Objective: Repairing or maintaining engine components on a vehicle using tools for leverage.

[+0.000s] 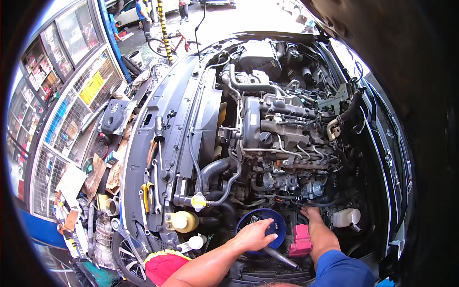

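My left hand point(257, 234) is over a round blue bowl point(281, 221), its fingers stretched out and the thumb apart. I see nothing held in it. Small dark parts lie in the bowl beside the fingertips. Just below this hand a grey metal bar or tube point(282, 258) slants down to the right. My right hand point(311, 212) reaches down beside the engine point(282, 124); its fingers are hidden among the parts, so I cannot see what they touch. A red plastic cover point(300, 240) sits just left of my right forearm.
Along the front panel lie wrenches point(157, 186), yellow-handled pliers point(148, 193) and a screwdriver point(159, 129). A yellowish reservoir point(183, 221) and a red cloth point(165, 268) are near my left forearm. The raised hood point(382, 33) overhangs at right. Loose parts crowd the ground at left.
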A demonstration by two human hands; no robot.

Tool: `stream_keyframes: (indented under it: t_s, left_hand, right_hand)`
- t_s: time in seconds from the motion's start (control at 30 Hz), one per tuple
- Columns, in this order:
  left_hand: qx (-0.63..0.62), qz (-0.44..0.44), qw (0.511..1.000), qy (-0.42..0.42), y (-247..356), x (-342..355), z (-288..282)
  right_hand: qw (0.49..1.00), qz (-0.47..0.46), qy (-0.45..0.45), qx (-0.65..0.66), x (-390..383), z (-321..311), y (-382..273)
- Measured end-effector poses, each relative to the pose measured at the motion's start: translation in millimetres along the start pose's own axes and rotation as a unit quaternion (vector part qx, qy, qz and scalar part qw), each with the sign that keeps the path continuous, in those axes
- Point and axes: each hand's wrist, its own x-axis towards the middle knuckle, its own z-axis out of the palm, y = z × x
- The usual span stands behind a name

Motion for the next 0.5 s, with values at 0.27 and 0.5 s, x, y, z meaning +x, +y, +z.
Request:
stream_keyframes:
  t_s: [0.27, 0.5]
  left_hand:
    - [0.002, -0.001, 1.0, 0.019, -5, 1, 4]
    - [0.004, -0.007, 1.0, 0.005, 0, 1, 0]
  right_hand:
    - [0.975, -0.115, -0.005, -0.189, -13, 15, 2]
    - [0.996, -0.038, 0.014, -0.078, -13, 5, -6]
